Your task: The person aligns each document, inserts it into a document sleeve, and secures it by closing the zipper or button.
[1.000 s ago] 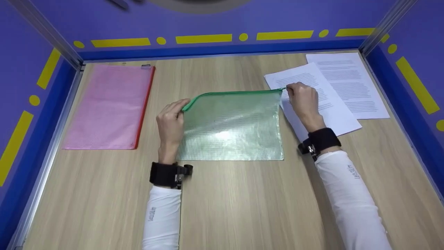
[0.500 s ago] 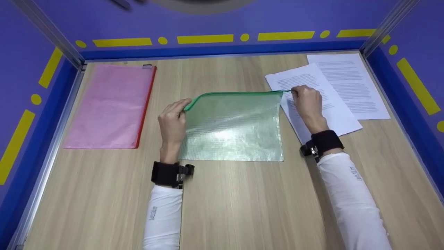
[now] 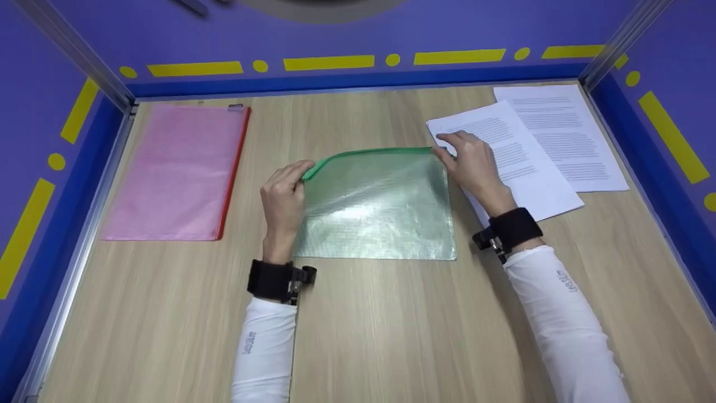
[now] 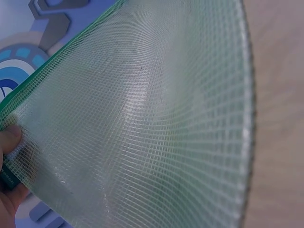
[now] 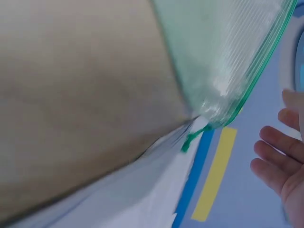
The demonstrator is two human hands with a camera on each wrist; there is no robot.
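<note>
A translucent green mesh zip pouch (image 3: pixel 375 212) lies in front of me, its green zipper edge (image 3: pixel 380 150) along the far side. My left hand (image 3: pixel 282 198) pinches the pouch's far left corner and lifts it a little; thumb and fingertips on either side of it show in the left wrist view. At the far right corner is my right hand (image 3: pixel 472 165), thumb and fingers spread apart. In the right wrist view, that hand's fingers (image 5: pixel 280 156) are loosely bent, holding nothing, and a short green pull cord (image 5: pixel 191 139) hangs free from the pouch's corner.
A pink zip pouch (image 3: pixel 173 179) with a red zipper edge lies at the left. Printed sheets (image 3: pixel 537 179) lie under and beyond my right hand, with further printed sheets (image 3: pixel 570 140) behind them. Blue-purple panels (image 3: pixel 335 45) with yellow marks wall the wooden table (image 3: pixel 391 330).
My right hand first drew the pull cord slightly right, then let it go and moved left over the corner, fingers spreading. The left hand keeps its pinch, shifting slightly right.
</note>
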